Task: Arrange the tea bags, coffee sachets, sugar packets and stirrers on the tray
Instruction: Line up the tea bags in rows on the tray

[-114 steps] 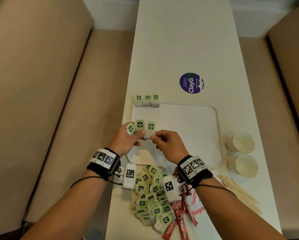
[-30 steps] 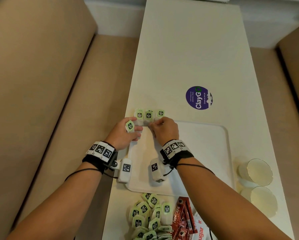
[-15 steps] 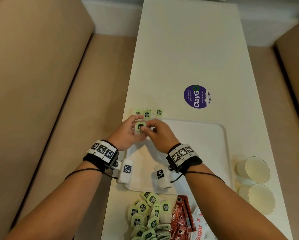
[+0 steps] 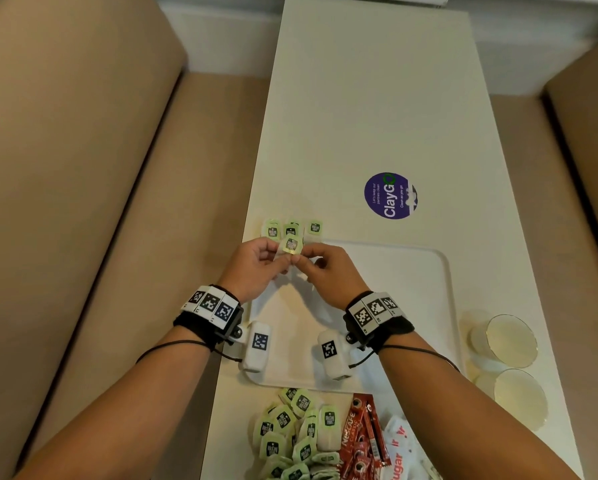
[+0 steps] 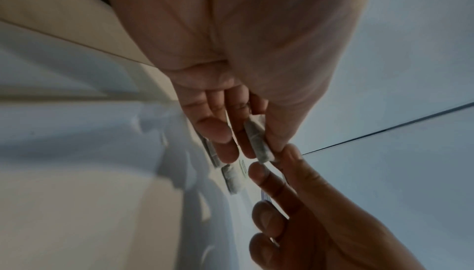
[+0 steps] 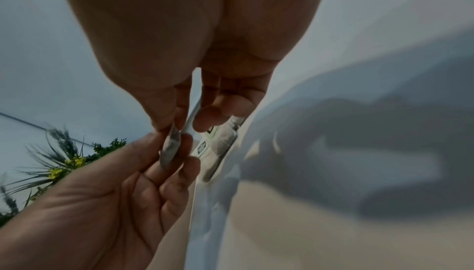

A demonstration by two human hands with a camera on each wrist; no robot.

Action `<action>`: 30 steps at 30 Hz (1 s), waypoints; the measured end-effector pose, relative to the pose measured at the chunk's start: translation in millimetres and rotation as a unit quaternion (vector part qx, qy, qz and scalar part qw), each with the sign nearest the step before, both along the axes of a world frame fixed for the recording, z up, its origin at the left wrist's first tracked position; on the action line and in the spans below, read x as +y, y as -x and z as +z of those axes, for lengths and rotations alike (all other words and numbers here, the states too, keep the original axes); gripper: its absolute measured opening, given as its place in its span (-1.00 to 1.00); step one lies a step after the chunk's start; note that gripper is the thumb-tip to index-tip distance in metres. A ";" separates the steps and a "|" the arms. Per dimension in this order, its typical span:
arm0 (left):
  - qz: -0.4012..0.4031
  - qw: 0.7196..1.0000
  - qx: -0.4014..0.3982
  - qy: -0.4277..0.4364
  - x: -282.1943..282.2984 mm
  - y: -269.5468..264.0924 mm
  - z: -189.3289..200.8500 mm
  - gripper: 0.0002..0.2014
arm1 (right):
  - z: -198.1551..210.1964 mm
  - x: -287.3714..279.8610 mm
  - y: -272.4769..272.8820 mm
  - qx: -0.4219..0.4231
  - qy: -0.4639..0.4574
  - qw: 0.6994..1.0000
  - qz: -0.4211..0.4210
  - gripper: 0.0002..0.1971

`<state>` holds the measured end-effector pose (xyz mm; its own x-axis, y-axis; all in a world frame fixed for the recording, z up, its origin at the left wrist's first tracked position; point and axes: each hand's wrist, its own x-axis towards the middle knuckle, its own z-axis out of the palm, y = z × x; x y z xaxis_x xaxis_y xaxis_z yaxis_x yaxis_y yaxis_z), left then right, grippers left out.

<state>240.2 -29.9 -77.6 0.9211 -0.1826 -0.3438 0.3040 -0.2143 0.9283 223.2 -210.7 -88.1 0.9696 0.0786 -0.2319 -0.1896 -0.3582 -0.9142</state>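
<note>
Both hands meet over the far left corner of the white tray (image 4: 394,289). Between them stands one green tea bag (image 4: 292,245), seen edge-on in the wrist views (image 5: 256,142) (image 6: 171,146). My left hand (image 4: 281,260) pinches it with thumb and fingers, and my right hand (image 4: 300,259) pinches the same bag from the other side. Just beyond them, a row of tea bags (image 4: 291,230) lies along the tray's far left rim. A heap of tea bags (image 4: 290,431), red coffee sachets (image 4: 360,434) and white sugar packets (image 4: 398,445) lies on the table in front of the tray.
Two paper cups (image 4: 509,341) (image 4: 519,396) stand right of the tray near the table's right edge. A round purple sticker (image 4: 390,195) marks the table beyond the tray. Beige benches flank the narrow table on both sides.
A second ago my right hand was at the row of tea bags while the left held one bag alone. The right hand has come back, and both now pinch that bag.
</note>
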 end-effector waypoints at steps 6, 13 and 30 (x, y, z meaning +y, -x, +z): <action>0.067 0.993 -0.030 -0.091 9.4 -8.7 -1.9 -0.92 | -3.3 -23.1 -18.6 0.002 0.082 0.997 -0.012 -0.84; 0.085 0.978 -0.045 -0.187 22.3 -19.7 -5.6 -0.89 | -17.0 -32.8 -29.3 0.036 0.132 0.989 -0.057 -0.84; 0.003 0.956 -0.109 -0.272 20.1 -29.1 -18.3 -0.89 | -11.8 -8.6 -16.6 0.060 0.188 0.974 -0.110 -0.47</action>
